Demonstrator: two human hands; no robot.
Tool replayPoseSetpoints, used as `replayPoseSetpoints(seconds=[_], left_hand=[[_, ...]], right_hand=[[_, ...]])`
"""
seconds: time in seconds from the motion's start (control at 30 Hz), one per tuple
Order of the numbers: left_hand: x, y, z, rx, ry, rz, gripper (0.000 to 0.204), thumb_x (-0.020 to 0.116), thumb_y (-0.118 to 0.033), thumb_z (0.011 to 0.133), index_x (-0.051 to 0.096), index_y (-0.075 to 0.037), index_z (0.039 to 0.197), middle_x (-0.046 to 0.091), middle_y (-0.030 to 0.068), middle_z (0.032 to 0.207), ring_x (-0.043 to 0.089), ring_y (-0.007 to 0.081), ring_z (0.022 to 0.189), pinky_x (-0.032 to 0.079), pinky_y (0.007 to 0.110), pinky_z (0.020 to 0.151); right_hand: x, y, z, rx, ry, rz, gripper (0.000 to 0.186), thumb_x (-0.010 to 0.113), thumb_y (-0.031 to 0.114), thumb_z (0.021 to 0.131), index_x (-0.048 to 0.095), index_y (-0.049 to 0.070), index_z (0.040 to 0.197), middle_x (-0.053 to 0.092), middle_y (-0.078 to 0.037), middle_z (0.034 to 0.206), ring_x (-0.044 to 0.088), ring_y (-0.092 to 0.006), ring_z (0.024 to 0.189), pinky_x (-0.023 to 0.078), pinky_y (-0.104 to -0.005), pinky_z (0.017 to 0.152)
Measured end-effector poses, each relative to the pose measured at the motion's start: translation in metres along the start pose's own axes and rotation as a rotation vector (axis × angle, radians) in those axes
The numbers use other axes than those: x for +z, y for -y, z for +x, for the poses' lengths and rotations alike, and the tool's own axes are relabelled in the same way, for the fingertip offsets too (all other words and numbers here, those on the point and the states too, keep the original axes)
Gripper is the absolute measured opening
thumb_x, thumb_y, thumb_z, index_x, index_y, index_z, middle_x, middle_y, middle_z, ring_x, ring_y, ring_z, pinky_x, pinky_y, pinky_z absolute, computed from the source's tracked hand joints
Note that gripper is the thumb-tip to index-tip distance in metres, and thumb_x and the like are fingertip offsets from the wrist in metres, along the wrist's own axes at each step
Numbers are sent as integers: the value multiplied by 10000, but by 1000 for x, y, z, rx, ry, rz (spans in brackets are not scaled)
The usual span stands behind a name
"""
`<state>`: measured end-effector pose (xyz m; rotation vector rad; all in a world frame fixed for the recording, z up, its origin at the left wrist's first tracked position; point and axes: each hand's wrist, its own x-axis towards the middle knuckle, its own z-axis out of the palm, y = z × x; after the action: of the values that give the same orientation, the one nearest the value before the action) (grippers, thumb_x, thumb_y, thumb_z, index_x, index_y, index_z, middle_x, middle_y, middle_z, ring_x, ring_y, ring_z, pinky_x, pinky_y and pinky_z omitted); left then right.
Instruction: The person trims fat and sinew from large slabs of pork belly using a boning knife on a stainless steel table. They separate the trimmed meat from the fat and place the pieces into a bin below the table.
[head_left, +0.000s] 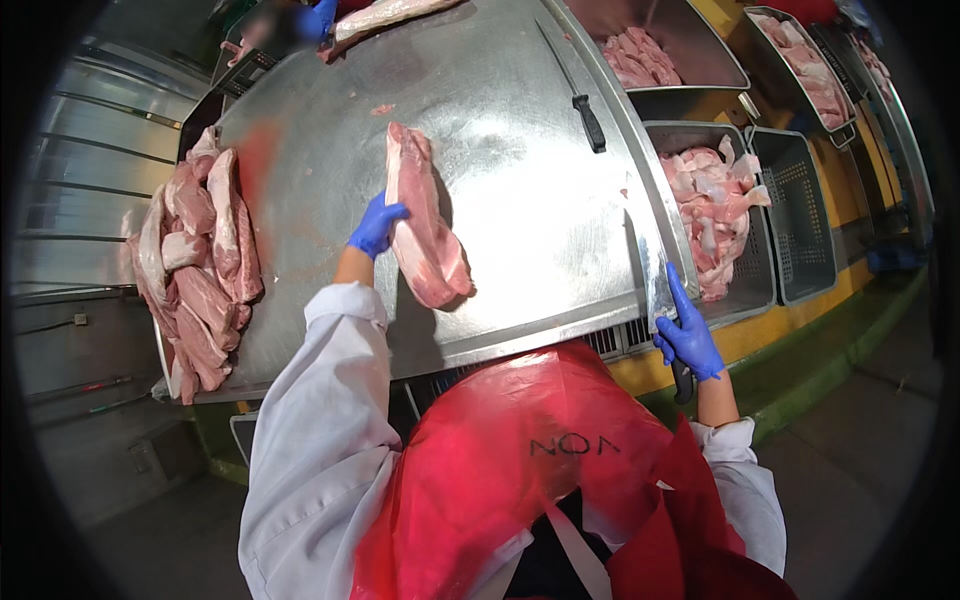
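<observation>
Placement about the worktable (310, 310).
Meat piece (430, 235) mid-table; meat pile (200, 250) at left edge; sharpening steel (583, 108) far right; crate (757, 265) of cut meat (710, 215) right of table, second crate (803, 210) beyond.

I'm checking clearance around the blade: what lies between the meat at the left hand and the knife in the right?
In the head view, the stretch between the meat and the knife is bare: only shiny metal tabletop shows.

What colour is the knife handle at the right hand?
Black; the knife handle shows best in the head view.
</observation>
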<state>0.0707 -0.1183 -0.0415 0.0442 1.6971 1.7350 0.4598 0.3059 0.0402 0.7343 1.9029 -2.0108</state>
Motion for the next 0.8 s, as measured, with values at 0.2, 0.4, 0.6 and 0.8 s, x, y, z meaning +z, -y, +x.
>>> replayPoseSetpoints(seconds=[0.2, 0.4, 0.6, 0.8], left_hand=[[-22, 83, -8, -67, -336, -49, 608, 666, -145, 769, 528, 43, 1331, 639, 205, 1241, 660, 332, 1061, 538, 413, 931], [137, 26, -13, 346, -412, 1333, 533, 744, -286, 760, 598, 42, 1153, 630, 249, 1007, 608, 393, 936, 480, 464, 875], [169, 66, -40, -94, -284, 1640, 492, 583, -132, 869, 556, 65, 1320, 682, 190, 882, 674, 309, 787, 480, 445, 830], [115, -25, -133, 72, -531, 1201, 337, 595, -144, 856, 617, -51, 1179, 699, 219, 957, 697, 361, 894, 536, 456, 786]], right_hand=[[-14, -1, 40, 71, 98, -32, 870, 530, -35, 926, 124, 306, 1616, 556, -16, 629, 502, -88, 464, 460, -258, 420], [-17, 8, 114, -102, 149, -27, 849, 521, -9, 917, 137, 269, 1621, 594, -34, 802, 536, -92, 576, 451, -235, 461], [16, 45, 174, -135, 235, -76, 817, 493, -5, 965, 97, 284, 1619, 583, -35, 733, 533, -95, 526, 465, -243, 446], [102, 40, 224, -86, 410, -135, 819, 491, 10, 970, 101, 336, 1613, 578, -35, 707, 506, -91, 517, 453, -256, 437]])
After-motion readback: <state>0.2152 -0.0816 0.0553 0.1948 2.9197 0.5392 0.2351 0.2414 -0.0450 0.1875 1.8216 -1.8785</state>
